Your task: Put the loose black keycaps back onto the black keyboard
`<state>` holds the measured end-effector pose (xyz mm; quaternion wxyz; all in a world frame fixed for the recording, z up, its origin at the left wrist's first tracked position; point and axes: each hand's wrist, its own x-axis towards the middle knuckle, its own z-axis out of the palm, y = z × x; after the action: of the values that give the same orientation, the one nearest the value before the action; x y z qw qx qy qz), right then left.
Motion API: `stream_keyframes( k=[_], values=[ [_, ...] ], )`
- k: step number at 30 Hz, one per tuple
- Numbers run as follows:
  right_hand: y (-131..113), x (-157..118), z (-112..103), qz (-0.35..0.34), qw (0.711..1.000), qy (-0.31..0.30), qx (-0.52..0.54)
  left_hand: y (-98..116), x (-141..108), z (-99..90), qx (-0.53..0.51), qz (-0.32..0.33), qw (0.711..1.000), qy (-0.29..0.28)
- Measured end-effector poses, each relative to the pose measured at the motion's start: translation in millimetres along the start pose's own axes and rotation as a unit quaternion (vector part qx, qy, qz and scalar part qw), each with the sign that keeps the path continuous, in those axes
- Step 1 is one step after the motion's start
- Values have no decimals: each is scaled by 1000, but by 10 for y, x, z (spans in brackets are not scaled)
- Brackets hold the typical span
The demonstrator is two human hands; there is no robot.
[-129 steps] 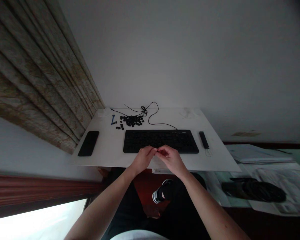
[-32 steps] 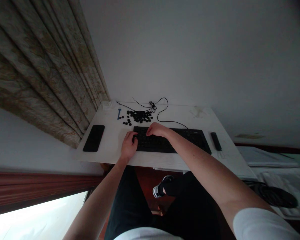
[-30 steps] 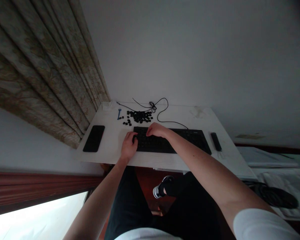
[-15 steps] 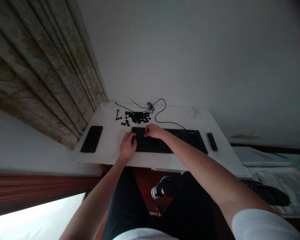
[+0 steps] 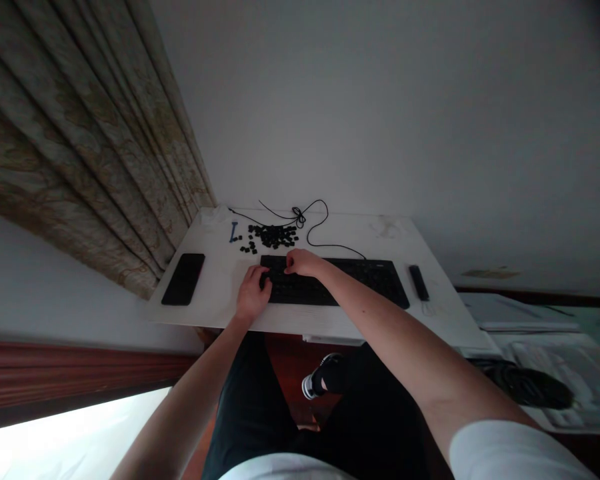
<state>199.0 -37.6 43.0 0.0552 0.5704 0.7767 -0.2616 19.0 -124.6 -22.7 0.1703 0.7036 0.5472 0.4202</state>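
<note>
A black keyboard (image 5: 310,291) lies along the front of the white desk. At its left end rests my left hand (image 5: 253,289), thumb and fingers apart, with nothing seen in it. My right hand (image 5: 300,262) is over the keyboard's upper left part, its fingertips pinched together; whatever they hold is too small to make out. Behind the keyboard is a heap of small black keycaps (image 5: 275,236), with several loose ones at its left. A small blue tool (image 5: 233,232) lies left of the heap.
A black phone (image 5: 184,279) lies at the desk's left side. A dark narrow object (image 5: 419,283) is right of the keyboard. The black cable (image 5: 325,230) loops behind the keyboard near the wall. A patterned curtain (image 5: 105,133) hangs at the left.
The view has shifted slightly, so the desk items appear a little further left. Both hands keep about the same places at the keyboard.
</note>
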Motion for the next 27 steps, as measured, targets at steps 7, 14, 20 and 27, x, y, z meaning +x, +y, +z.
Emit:
stream_keyframes(
  k=[7,14,20,27],
  values=[
    [-38,-31,-34,-9,1000,4,-5,19,-6,-3,16,12,1000,-8],
    [-4,-17,-58,15,999,-25,35,-9,-2,12,22,21,999,-14],
    [81,69,-30,19,996,-53,62,-37,1,12,15,17,1000,-12],
    [-3,103,-104,19,997,-74,28,-36,2,16,13,9,1000,-18]
  ],
)
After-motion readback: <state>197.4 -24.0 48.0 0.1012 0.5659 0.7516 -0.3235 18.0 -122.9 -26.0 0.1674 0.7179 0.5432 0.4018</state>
